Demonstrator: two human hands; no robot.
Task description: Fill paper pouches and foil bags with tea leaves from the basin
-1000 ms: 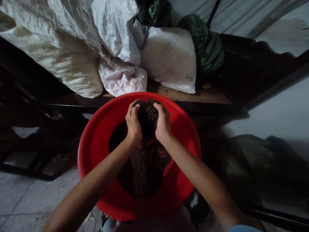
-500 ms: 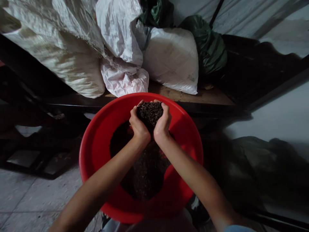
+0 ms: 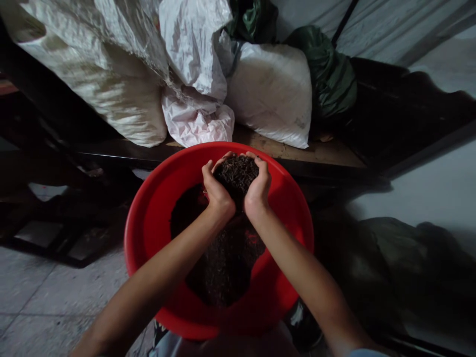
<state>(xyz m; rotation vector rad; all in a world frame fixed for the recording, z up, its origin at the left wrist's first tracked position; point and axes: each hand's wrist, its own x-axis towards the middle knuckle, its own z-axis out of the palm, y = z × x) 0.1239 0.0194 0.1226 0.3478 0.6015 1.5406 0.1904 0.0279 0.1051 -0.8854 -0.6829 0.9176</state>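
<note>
Both left hand (image 3: 220, 197) and right hand (image 3: 259, 192) are cupped around a heap of dark flakes (image 3: 238, 173), above the twelve-o'clock side of the red tub (image 3: 150, 218). Beyond, toward one o'clock, a white sack (image 3: 273, 91) sits on a bench (image 3: 330, 151).

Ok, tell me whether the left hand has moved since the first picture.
Yes: the heel of the left hand has shifted rightward, judged against the red tub.

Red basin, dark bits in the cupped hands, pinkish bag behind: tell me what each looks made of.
Red basin: probably plastic; smooth, evenly coloured, with soft sheen. Dark bits: likely dried plant matter, being matte, loose and slender; exact kind unclear. Pinkish bag: perhaps thin plastic or woven sheeting, faintly glossy, judging by crisp creases.
</note>
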